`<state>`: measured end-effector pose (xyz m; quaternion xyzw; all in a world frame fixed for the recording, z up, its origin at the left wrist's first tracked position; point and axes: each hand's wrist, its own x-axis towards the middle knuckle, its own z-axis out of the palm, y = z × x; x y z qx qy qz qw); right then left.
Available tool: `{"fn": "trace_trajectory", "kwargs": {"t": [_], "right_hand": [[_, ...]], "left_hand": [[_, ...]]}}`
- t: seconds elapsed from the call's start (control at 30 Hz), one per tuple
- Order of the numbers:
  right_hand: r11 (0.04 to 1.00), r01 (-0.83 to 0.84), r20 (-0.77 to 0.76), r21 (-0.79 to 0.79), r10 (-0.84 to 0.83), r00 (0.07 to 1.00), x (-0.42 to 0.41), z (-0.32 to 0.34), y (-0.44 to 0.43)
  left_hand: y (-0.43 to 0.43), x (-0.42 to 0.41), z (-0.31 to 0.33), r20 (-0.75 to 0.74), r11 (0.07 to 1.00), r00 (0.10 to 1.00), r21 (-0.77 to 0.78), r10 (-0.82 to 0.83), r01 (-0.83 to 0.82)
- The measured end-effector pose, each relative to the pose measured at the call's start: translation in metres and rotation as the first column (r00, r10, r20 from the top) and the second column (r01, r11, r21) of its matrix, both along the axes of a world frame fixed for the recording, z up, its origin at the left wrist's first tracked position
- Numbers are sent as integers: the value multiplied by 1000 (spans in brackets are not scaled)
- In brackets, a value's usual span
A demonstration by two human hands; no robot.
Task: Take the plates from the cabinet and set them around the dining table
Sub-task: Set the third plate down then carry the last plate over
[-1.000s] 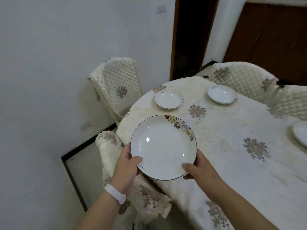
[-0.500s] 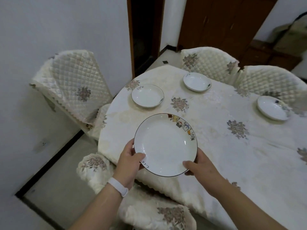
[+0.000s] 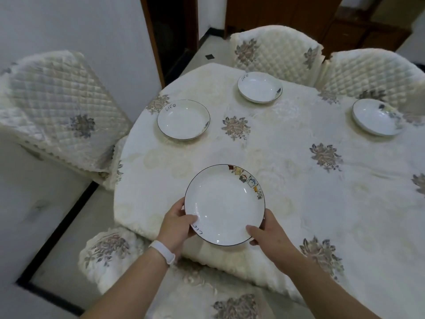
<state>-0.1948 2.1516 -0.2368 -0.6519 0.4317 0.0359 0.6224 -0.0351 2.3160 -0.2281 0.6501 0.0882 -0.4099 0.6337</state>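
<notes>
Pinching the illustrated plate (image 3: 224, 204), left grip (image 3: 178, 223) and right grip (image 3: 270, 233) hang over the counter (image 3: 287, 157) edge. Dropped straight below them, it could tip.

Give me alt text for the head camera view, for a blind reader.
The left hand and right hand grip a white plate by its near rim at the edge of a dining table. Three other plates sit farther across it, before quilted chairs.
</notes>
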Motion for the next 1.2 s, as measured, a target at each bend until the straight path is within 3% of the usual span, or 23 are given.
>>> {"fn": "trace_trajectory", "kwargs": {"t": [0.43, 0.9, 1.07, 1.2], "right_hand": [[998, 21, -110, 53, -15, 994, 7, -57, -13], [1000, 3, -121, -9, -4, 993, 8, -63, -16], [999, -13, -132, -42, 7, 991, 7, -62, -13], [995, -13, -159, -102, -4, 987, 0, -58, -12]], "left_hand": [[-19, 13, -58, -34, 987, 999, 160, 15, -10], [-17, 17, -66, -73, 983, 996, 175, -45, 58], [-13, 24, -63, -58, 979, 998, 206, 12, 0], [-3, 23, -51, -93, 990, 996, 136, -11, 23]]}}
